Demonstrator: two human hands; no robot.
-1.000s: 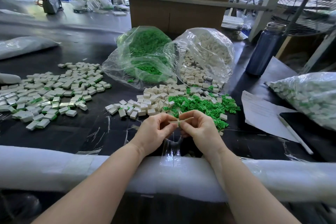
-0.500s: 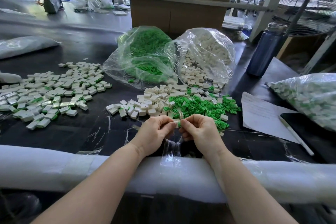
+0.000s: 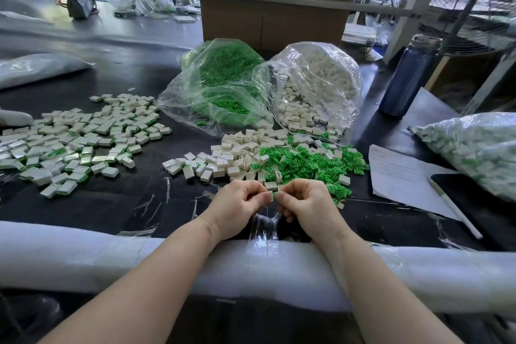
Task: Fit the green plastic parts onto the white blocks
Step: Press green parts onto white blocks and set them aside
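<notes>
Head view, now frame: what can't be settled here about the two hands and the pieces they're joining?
- Whether the green part is seated in the white block: the join is too small and covered by fingertips.
- How much of either piece there is: the left hand and right hand hide most of both.
- Writing on the paper sheet: too blurred to read.
- Pen: its type is too small to tell.

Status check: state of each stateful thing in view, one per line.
left hand: pinches white block
right hand: pinches green part against the block
green-parts bag: open, lying on its side
white-blocks bag: open, spilling blocks
bottle: upright, capped
right-side bag: lying on its side
</notes>
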